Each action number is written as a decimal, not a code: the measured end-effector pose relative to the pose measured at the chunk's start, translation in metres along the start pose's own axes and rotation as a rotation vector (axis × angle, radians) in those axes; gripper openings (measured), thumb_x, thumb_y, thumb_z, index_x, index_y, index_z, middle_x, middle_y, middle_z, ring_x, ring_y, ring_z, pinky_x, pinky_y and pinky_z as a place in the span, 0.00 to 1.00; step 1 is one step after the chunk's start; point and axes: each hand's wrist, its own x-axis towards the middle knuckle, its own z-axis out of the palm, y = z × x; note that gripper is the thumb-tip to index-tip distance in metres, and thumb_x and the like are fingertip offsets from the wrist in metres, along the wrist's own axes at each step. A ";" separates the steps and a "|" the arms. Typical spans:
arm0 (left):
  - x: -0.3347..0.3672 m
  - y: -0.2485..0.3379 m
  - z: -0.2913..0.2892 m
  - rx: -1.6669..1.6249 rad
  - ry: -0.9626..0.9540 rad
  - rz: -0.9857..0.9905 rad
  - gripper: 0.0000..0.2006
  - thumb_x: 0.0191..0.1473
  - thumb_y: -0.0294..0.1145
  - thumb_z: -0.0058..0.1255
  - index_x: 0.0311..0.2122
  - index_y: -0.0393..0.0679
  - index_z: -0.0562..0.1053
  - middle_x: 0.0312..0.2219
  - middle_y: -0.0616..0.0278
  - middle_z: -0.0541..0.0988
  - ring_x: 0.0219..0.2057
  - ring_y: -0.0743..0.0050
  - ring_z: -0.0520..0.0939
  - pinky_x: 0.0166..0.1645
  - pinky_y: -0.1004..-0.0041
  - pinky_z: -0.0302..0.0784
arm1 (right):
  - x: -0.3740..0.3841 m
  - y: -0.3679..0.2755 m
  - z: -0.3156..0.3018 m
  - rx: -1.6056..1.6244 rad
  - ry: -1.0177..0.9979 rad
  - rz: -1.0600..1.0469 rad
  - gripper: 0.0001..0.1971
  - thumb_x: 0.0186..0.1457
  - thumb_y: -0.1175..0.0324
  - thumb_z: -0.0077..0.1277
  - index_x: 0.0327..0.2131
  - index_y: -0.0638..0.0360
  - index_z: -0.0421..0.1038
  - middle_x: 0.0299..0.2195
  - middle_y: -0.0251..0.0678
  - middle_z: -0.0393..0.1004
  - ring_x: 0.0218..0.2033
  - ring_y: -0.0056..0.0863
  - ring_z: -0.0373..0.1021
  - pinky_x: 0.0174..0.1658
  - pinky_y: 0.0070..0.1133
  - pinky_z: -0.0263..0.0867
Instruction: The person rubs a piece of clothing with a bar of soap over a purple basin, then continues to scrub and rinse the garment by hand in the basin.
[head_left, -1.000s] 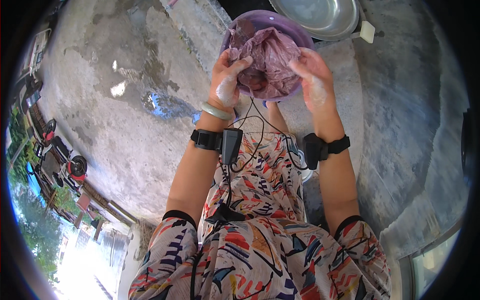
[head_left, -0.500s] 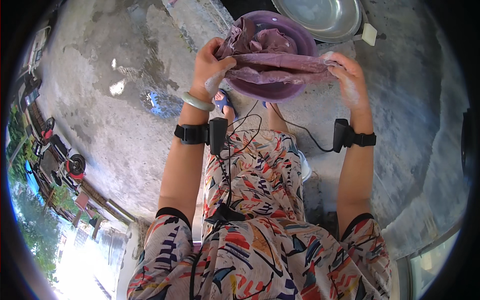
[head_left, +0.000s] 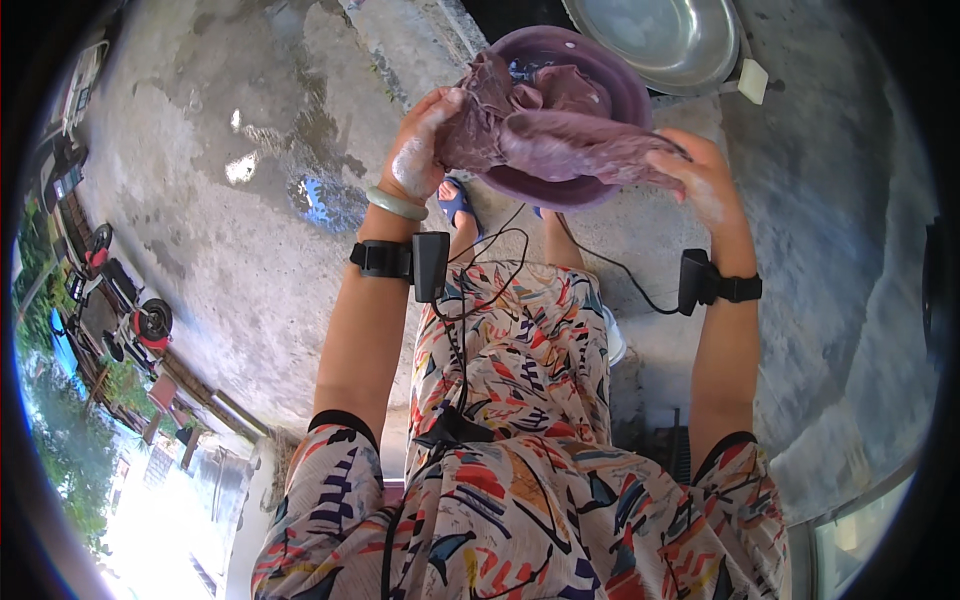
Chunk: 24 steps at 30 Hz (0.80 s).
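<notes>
A wet mauve cloth garment (head_left: 585,146) is stretched between my two hands over a purple basin (head_left: 628,85). My left hand (head_left: 420,140), with soap suds on its back, grips the bunched left part beside the basin's left rim. At the right, my right hand (head_left: 700,172) has its fingers closed round the other end of the cloth, just past the basin's right rim. More of the fabric lies crumpled in the basin, where a little water shows at the back. Some suds cling to my right hand as well.
A large metal basin (head_left: 660,40) stands beyond the purple one, with a pale square block (head_left: 753,82) at its right. Wet patches (head_left: 325,200) mark the concrete floor on the left. Black cables (head_left: 600,258) hang between my wrists. A motorbike (head_left: 130,300) is far left.
The garment's stretched section has twisted and now slopes down to the right. My left hand has turned, its fingers further round the bunched cloth; my right hand has moved slightly down and right.
</notes>
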 end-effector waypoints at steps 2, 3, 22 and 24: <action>-0.005 -0.001 0.001 -0.100 0.022 0.034 0.10 0.58 0.31 0.50 0.44 0.39 0.71 0.36 0.62 0.79 0.37 0.71 0.81 0.45 0.72 0.79 | -0.005 0.010 -0.013 0.099 0.039 0.042 0.14 0.51 0.70 0.56 0.42 0.62 0.75 0.32 0.30 0.77 0.27 0.20 0.71 0.30 0.18 0.67; -0.006 -0.002 0.002 -0.169 0.061 0.036 0.09 0.59 0.31 0.48 0.43 0.39 0.71 0.37 0.62 0.79 0.38 0.70 0.81 0.45 0.71 0.78 | -0.006 0.012 -0.012 0.201 0.079 0.083 0.13 0.52 0.70 0.55 0.42 0.62 0.75 0.32 0.31 0.77 0.25 0.18 0.70 0.26 0.17 0.66; -0.055 -0.051 0.071 -0.193 0.020 0.043 0.04 0.62 0.29 0.43 0.41 0.44 0.69 0.30 0.70 0.74 0.30 0.84 0.75 0.37 0.80 0.73 | -0.018 -0.025 0.110 0.254 0.199 0.100 0.16 0.51 0.58 0.59 0.36 0.61 0.75 0.24 0.27 0.73 0.22 0.13 0.66 0.19 0.15 0.61; -0.052 -0.047 0.062 -0.335 0.046 0.035 0.07 0.62 0.32 0.42 0.42 0.43 0.70 0.36 0.67 0.76 0.39 0.78 0.78 0.47 0.72 0.75 | -0.016 -0.026 0.104 0.181 0.247 0.104 0.13 0.52 0.61 0.57 0.35 0.62 0.75 0.24 0.28 0.74 0.22 0.15 0.67 0.23 0.18 0.64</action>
